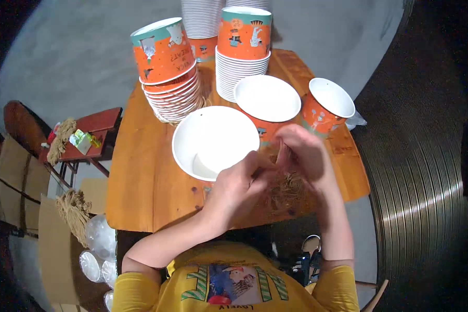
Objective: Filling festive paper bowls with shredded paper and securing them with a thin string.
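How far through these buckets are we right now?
Done: cannot tell; two open buckets stand upright behind. In hand: left hand and right hand work twine at the rim of the nearest bucket. Left: three tall upside-down stacks.

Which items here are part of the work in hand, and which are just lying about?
In hand: left hand and right hand pinching brown twine beside the open white-lined paper bucket; two more open buckets; stacked orange buckets.

Lying about: small red stool with oddments, cardboard, clear plastic lids.
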Demonstrator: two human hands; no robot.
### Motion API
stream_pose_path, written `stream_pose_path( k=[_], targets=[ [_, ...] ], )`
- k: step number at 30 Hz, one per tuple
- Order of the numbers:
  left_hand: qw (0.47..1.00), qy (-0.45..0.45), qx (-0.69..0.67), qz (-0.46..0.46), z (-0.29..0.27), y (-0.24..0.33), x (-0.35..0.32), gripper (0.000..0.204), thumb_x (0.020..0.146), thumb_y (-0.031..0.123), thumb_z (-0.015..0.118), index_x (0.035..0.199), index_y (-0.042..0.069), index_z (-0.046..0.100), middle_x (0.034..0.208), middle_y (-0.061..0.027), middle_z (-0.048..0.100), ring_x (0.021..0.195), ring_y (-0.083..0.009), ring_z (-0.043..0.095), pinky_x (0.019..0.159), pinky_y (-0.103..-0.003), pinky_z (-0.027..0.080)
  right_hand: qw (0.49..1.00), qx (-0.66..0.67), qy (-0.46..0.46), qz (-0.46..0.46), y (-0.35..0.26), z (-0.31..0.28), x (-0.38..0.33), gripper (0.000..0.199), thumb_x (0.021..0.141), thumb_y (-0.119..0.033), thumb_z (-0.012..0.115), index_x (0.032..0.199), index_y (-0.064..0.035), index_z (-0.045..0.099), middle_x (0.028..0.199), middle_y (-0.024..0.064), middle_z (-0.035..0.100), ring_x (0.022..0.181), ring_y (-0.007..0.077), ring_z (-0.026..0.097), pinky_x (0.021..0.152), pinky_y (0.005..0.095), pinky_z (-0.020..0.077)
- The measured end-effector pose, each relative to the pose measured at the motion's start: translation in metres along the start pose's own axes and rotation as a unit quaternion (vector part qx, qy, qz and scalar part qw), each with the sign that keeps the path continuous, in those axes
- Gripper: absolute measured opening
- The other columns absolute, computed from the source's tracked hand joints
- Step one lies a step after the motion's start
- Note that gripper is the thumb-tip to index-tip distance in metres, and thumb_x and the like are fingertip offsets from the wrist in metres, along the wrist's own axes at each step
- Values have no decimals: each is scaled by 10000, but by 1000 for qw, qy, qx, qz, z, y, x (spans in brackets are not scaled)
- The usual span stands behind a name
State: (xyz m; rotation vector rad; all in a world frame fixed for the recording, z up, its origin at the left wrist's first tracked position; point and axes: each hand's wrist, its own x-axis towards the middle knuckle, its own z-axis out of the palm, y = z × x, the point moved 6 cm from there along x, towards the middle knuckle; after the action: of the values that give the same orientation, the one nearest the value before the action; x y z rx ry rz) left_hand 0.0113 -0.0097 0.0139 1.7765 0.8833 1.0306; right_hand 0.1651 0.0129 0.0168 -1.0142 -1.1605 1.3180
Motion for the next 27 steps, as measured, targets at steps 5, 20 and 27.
stream_pose_path(
  k=[5,20,27],
  targets=[
    [980,-64,179,52,-4,-1,-12,207,858,112,593,1029,7,546,952,-157,600,890,-268,611,741,-329,483,948,-314,55,8,21,-14,-23,227,875,-230,581,975,-29,613,920,83,646,820,215,627,739,331,492],
    [962,-73,204,169,-5,9,-60,249,798,-2,551,1046,-7,523,868,-124,524,805,-319,553,677,-389,468,945,-311,-64,-74,42,44,-82,162,911,-167,552,1015,-46,576,931,126,634,834,261,644,733,358,508],
    [938,-3,278,206,-34,11,-51,258,778,-43,577,1024,11,518,863,-139,543,796,-332,562,701,-390,471,938,-227,63,-256,53,49,-71,64,845,-55,620,870,-29,567,675,26,531,564,66,469,511,239,392]
  ],
)
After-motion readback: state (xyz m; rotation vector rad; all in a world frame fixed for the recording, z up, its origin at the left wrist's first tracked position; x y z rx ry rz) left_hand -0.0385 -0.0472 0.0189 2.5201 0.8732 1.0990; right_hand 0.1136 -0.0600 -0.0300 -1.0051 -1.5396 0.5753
